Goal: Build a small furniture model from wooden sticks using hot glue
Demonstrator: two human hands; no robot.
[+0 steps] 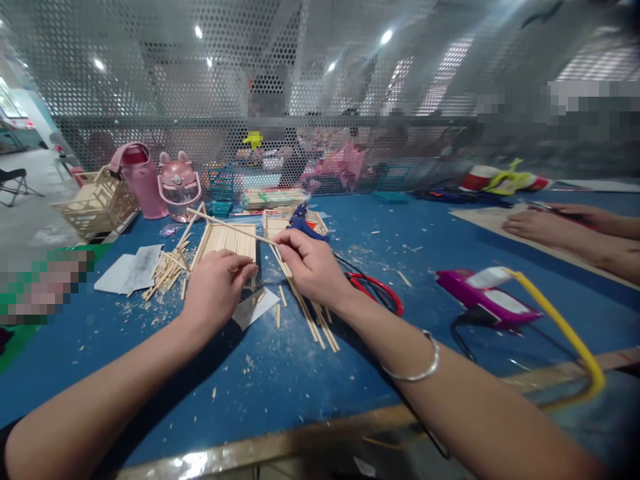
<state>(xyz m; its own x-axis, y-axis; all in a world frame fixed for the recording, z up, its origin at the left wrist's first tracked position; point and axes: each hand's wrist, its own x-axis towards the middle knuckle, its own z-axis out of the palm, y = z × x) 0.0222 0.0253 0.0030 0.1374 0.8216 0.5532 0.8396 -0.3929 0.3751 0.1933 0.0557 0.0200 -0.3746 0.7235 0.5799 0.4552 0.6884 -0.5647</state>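
My right hand pinches one end of a thin wooden stick, which slants up to the left above the table. My left hand is closed, thumb against fingertips, beside a small panel of sticks laid side by side within a frame. Anything inside that pinch is too small to make out. Behind my right hand lies a blue glue gun on another stick frame. Loose long sticks run under my right wrist. Left of the panel is a pile of short stick pieces.
A white paper, a pink bottle and a clear pink-lidded cup stand or lie left. A red-and-black cable and purple power strip with yellow cord lie right. Another person's hands rest on a board.
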